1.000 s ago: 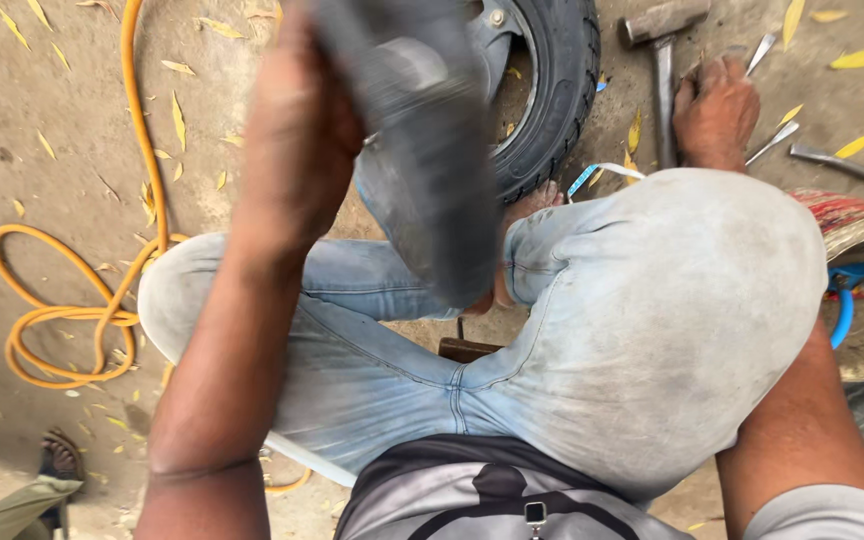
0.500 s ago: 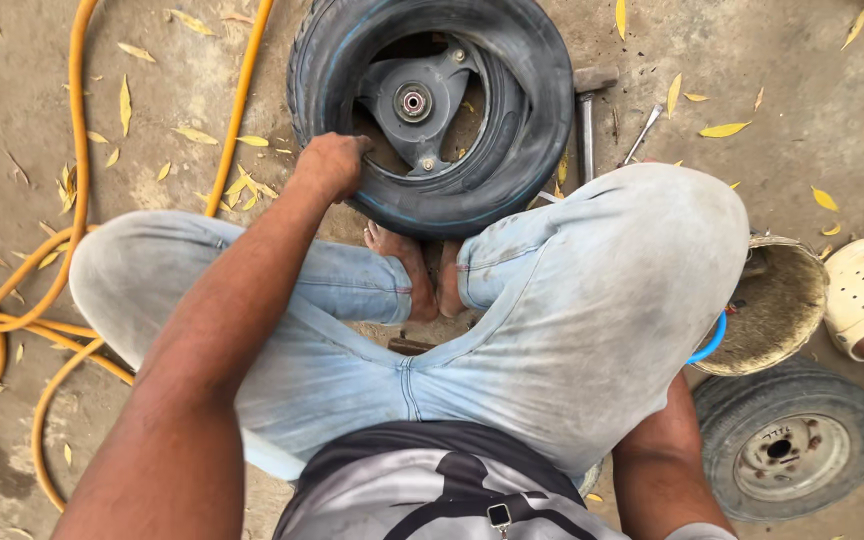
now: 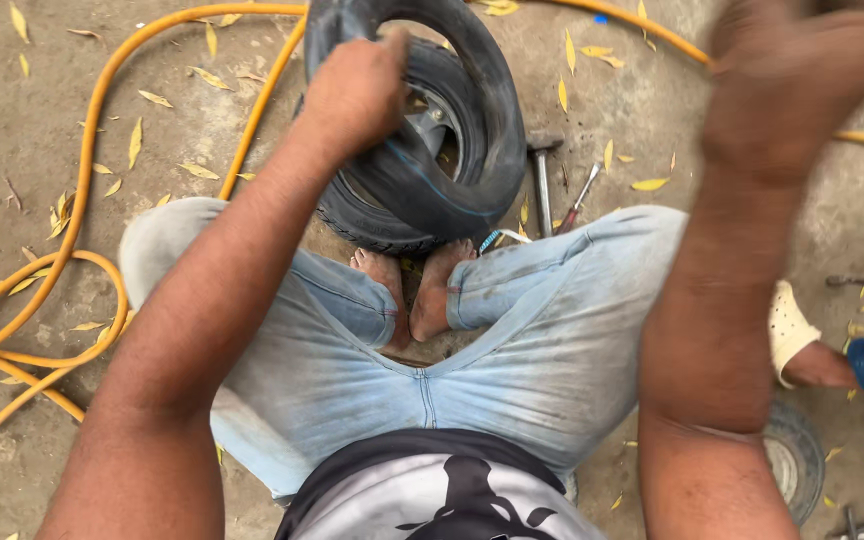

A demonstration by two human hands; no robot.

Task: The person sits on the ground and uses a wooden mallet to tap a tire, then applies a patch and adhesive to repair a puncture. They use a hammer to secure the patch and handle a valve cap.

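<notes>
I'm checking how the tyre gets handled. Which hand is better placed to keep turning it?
The left hand: it already grips the rim of the tyre, which stands tilted by the feet. The right hand is raised, blurred, well off to the side.

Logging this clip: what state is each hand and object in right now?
Left hand: gripping the tyre's edge.
Right hand: raised, blurred, grip unclear.
Small tyre on wheel: tilted up off the ground.
Orange hose: looped loosely on ground.
Hammer: lying flat.
</notes>
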